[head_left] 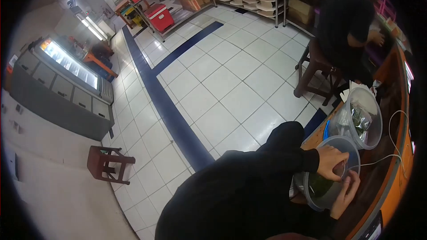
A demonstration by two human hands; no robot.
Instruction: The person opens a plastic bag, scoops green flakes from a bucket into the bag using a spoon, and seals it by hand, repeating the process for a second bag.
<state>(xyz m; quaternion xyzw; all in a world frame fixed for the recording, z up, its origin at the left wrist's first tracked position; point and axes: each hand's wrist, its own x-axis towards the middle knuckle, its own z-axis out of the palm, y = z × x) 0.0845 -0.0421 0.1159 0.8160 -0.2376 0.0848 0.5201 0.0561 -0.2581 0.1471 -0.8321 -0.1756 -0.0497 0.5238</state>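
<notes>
My left hand (pixel 332 162) is inside the mouth of a clear plastic tub (pixel 331 140), its fingers curled around a small, clear, rounded item (pixel 340 169) whose kind I cannot make out. From the lower side, my right hand (pixel 346 196) reaches over the rim, fingers bent against the same item. Dark green contents (pixel 319 186) lie in the tub below my hands, partly hidden by them. Beside it stands a second clear tub (pixel 378 126) holding clear wrapping (pixel 359 118) and white pieces.
A white cable (pixel 380 162) runs across the brown table (pixel 373 186). Another person (pixel 344 15) in dark clothing is by a brown stool (pixel 316 69) at the upper right. A second stool (pixel 109 163), a red cooler (pixel 160 18) and racks (pixel 278 0) stand around the tiled floor.
</notes>
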